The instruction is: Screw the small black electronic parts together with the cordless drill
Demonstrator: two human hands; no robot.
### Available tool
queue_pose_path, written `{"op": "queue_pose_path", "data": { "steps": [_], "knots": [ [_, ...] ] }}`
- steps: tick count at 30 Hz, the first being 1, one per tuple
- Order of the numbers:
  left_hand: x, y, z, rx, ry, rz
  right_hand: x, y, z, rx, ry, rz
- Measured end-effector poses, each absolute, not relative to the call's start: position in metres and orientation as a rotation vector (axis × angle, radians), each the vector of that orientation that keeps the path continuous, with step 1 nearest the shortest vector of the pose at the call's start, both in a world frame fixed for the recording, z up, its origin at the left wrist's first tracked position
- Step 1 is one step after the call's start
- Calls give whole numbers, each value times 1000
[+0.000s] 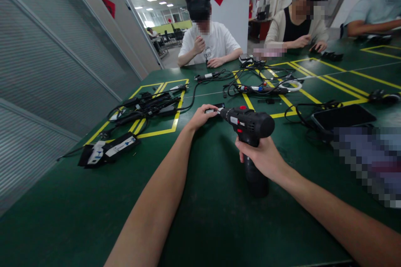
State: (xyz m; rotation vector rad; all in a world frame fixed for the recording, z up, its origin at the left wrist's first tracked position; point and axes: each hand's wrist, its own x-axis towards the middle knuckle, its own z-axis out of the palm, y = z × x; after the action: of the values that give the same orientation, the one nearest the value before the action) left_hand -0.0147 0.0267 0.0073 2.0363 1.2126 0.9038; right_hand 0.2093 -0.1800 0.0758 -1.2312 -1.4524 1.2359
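A black cordless drill point(250, 123) with red buttons is in my right hand point(265, 154), fingers wrapped round its handle. Its chuck points forward and left, and the tip meets or nearly meets a small dark flat part point(217, 106) on the table. My left hand point(202, 116) is closed on that part, fingertips beside the drill's tip. Exactly what the fingertips pinch is too small to make out. The handle's lower end hangs close over the green table point(216, 200); I cannot tell if it touches.
Black cables and adapters point(150, 106) lie in a yellow-taped box at left, near black pouches point(108, 150). Tools with cords point(260, 88) lie ahead. A black phone-like device point(344, 119) is at right. People point(208, 41) sit across the table.
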Motion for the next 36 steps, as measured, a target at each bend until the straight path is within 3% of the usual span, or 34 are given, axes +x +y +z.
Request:
{"op": "queue_pose_path", "data": {
  "steps": [36],
  "knots": [
    [-14, 25, 8, 2035, 1245, 892, 209, -181, 77, -1219, -1485, 1224]
  ]
}}
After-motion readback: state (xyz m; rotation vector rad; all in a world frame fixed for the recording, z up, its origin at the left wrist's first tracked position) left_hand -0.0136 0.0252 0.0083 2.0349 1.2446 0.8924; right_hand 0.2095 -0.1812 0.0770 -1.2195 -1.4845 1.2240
